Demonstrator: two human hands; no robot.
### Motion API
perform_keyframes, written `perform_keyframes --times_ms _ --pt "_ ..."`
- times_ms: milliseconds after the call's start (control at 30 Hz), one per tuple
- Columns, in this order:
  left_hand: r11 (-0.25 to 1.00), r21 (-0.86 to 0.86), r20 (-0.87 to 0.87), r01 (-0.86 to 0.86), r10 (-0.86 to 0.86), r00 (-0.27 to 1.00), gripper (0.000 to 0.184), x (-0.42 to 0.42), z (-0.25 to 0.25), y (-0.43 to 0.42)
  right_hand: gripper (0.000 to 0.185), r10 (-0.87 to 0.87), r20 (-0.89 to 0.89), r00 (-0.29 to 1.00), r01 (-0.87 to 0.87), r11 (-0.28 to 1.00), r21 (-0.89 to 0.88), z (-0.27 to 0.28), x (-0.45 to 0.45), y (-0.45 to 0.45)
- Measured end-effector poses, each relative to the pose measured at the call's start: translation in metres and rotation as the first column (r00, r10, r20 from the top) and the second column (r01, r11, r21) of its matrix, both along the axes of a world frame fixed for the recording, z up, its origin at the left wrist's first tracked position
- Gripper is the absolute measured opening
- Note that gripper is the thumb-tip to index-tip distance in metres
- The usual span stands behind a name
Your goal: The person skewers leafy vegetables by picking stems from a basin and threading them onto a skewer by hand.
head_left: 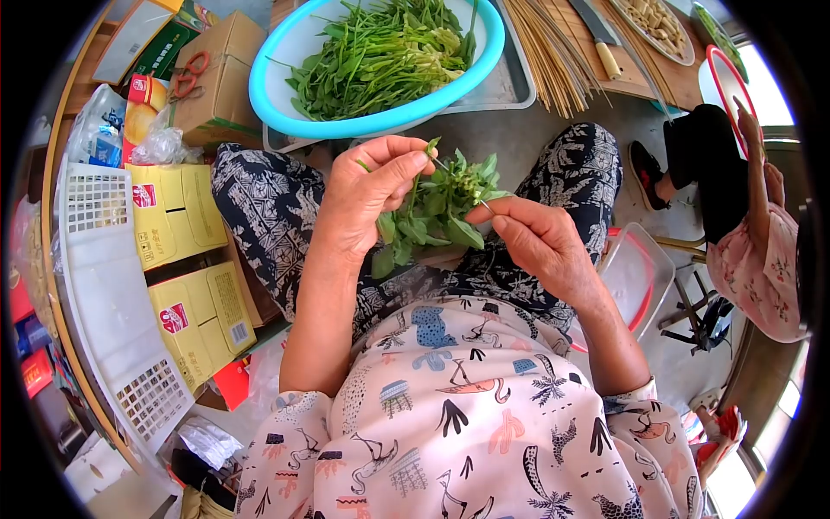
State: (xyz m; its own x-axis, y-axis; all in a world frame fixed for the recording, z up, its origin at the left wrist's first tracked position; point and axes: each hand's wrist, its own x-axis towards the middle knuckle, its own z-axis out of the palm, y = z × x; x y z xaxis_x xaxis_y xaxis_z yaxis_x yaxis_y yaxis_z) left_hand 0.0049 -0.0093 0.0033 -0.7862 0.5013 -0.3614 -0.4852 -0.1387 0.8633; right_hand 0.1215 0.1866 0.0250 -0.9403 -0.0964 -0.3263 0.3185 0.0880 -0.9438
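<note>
Over the lap [566, 177], the left hand [367, 195] pinches the greens [424, 225], the right hand [546, 249] the thin skewer [487, 207] — best done with a light grip, fingertips clear of the point.

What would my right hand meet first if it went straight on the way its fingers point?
Your right hand would most likely meet the leafy greens right by its fingertips, then perhaps your left hand, though depth is unclear.
</note>
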Motion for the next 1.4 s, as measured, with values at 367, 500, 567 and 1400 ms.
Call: perform_keyframes --times_ms 367,500,567,1400 --pt "1.000 0.000 0.057 0.030 -0.030 0.998 0.018 0.005 0.000 0.001 0.022 -0.006 0.015 1.000 0.007 0.999 -0.035 0.002 0.001 -0.002" --pt "1.000 -0.003 0.046 0.029 -0.028 0.999 0.018 0.004 -0.001 0.001 0.022 -0.002 0.004 1.000 0.003 0.999 -0.039 0.002 0.003 -0.001" --pt "1.000 0.003 0.049 0.020 -0.020 0.999 0.017 0.005 -0.001 0.001 0.022 -0.003 0.016 1.000 0.004 0.999 -0.052 0.002 0.004 0.000" --pt "1.000 -0.008 0.010 0.014 -0.014 1.000 0.017 0.004 -0.002 0.000 0.021 -0.024 0.021 1.000 0.024 0.999 -0.030 0.001 0.008 0.000"
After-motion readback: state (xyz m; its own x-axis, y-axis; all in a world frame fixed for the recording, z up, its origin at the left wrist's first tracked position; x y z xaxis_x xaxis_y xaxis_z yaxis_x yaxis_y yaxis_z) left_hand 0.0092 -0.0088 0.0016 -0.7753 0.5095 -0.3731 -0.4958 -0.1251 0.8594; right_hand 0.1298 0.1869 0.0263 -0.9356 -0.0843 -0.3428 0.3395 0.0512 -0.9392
